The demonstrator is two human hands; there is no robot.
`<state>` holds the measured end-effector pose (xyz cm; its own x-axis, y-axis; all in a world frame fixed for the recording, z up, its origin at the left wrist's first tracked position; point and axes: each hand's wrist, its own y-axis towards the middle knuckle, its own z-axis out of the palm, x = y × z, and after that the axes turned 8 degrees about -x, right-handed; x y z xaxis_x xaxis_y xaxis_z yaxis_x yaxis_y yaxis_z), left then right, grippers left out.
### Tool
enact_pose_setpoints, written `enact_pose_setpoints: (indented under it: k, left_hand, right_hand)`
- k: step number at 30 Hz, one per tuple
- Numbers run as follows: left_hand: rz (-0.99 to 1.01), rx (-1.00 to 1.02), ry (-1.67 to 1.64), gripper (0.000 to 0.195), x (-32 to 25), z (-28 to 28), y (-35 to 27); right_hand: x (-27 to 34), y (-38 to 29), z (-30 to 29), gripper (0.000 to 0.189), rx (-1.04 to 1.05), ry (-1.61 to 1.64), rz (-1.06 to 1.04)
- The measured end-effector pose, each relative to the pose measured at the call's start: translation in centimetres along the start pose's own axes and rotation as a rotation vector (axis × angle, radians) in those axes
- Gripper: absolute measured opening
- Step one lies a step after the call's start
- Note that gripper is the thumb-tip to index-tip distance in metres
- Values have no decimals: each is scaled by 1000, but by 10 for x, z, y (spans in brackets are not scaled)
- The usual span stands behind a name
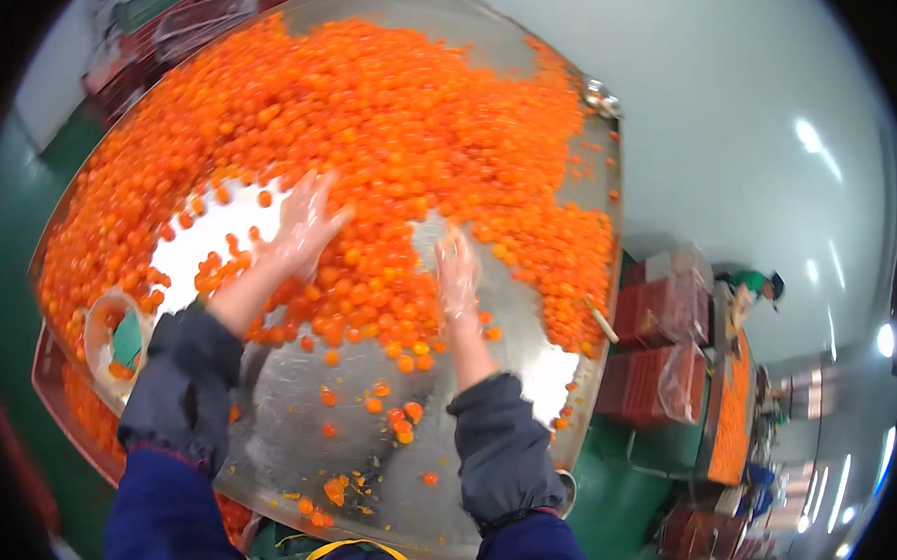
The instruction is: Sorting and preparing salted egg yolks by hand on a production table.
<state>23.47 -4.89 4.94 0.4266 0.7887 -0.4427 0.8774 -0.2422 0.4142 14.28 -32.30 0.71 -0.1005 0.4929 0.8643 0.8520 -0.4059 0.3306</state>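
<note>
A broad heap of orange egg yolks [395, 127] covers the far and left parts of a stainless steel table [293, 401]. My left hand [304, 225], shiny as if in a thin clear glove, lies at the near side of the heap with its fingers spread and thumb out. To its right, my right hand [458, 273] is held edge-on with fingers extended, beside a band of yolks between both hands. Neither hand grips anything. Loose yolks [401, 417] and broken yolk bits [336, 490] are scattered on the bare metal nearer my body.
A pale round collar [95, 328] surrounds an opening at the table's left edge. Below that edge, a red crate [46, 379] holds more yolks. A light-coloured stick [603, 322] lies at the right rim. Beyond stand red crates [650, 383] and a person [748, 285] at another table.
</note>
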Motion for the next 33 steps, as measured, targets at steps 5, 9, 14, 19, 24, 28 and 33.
enact_pose_setpoints:
  k: [5,9,14,19,24,28,33]
  left_hand:
    - [660,275,-99,43,-102,-15,-124]
    - [790,642,-57,56,-137,39,-191]
    - [727,295,103,53,-45,53,-163]
    - [502,565,144,46,-22,4,-108]
    - [242,729,476,22,2,-44,-51]
    - [93,309,121,29,35,-106,-58]
    - [-90,321,-340,38,32,-128,-120]
  right_hand:
    - [-5,-110,-45,37,-535,-77,372]
    - [-48,-146,-58,40,-499,-123,380]
    - [0,-132,29,51,-294,-380,70]
    - [37,-130,13,51,-133,387,198]
    - [64,-192,-189,38,-315,-369,-117]
    - [86,-290,-345,31,-460,-745,37]
    - [21,-426,-422,21,-454,-902,365]
